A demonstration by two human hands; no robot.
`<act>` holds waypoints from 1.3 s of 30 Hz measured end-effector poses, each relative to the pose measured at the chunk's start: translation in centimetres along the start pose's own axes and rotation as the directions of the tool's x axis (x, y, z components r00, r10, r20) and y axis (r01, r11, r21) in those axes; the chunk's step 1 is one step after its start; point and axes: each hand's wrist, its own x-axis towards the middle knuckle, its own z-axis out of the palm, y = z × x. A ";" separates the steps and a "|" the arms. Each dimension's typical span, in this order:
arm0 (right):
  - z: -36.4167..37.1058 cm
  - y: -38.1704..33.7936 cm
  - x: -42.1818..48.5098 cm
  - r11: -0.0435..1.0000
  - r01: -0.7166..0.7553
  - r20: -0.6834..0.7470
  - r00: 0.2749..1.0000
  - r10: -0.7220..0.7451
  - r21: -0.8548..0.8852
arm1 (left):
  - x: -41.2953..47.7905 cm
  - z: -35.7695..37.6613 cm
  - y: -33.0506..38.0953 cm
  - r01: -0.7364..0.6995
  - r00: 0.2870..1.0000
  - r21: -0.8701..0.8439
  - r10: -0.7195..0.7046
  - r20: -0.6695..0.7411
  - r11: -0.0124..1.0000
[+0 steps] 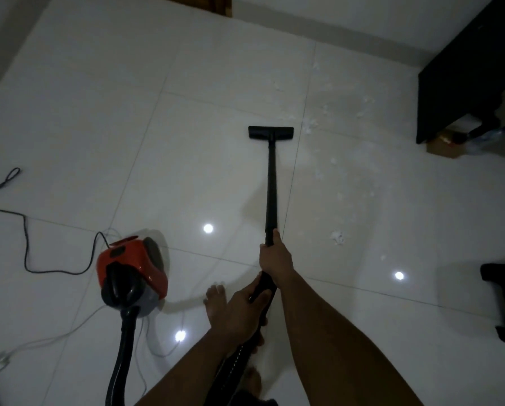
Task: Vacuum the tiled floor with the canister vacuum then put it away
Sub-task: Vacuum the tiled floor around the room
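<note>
Floor tiles [99, 112]: glazed, smooth, high gloss; mirror-bright spots of reflected lamplight, thin matt grout lines.
Canister vacuum [134, 265]: red shell of shiny moulded plastic; black handle and grey base in duller plastic.
Hose [122, 341]: black, dull sheen; ribbing shows on the near stretch.
Wand [271, 183]: black tube, smooth, satin; metal or plastic not to be told.
Floor head [271, 133]: matt black plastic.
Power cord [26, 244]: black, matt, rubbery-looking.
Scraps [336, 238] on the tiles: white, fluffy, rough-edged; paper or fibre.
Cabinet [465, 68]: dark, matt, flat-faced.
Box [444, 146] beneath it: plain brown cardboard.
Bottle [491, 136]: clear, glossy plastic.
Door frame [216, 4]: brown wood.
</note>
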 end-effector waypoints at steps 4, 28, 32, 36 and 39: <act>-0.4 -5.5 2.8 1.000 -0.008 -0.012 1.000 0.008 -0.007 | 4.0 -4.0 2.6 0.055 0.998 0.064 -0.054 -0.019 0.996; -3.8 -28.7 18.0 0.998 -0.039 -0.154 0.987 0.046 0.050 | 18.5 -18.7 24.3 0.114 0.987 -0.089 -0.103 0.123 0.989; -6.7 -32.7 22.4 0.993 -0.116 -0.134 0.984 0.116 0.007 | 23.0 -19.7 29.1 0.145 0.983 -0.103 -0.131 0.128 0.984; -10.3 -36.5 26.8 0.980 -0.003 -0.086 0.996 -0.014 -0.197 | 27.0 -19.9 34.2 0.101 0.990 -0.133 -0.087 0.111 0.986; -12.6 -39.3 30.4 0.984 0.072 -0.108 0.990 -0.090 -0.163 | 30.5 -20.2 37.7 0.067 0.995 -0.139 -0.056 0.082 0.988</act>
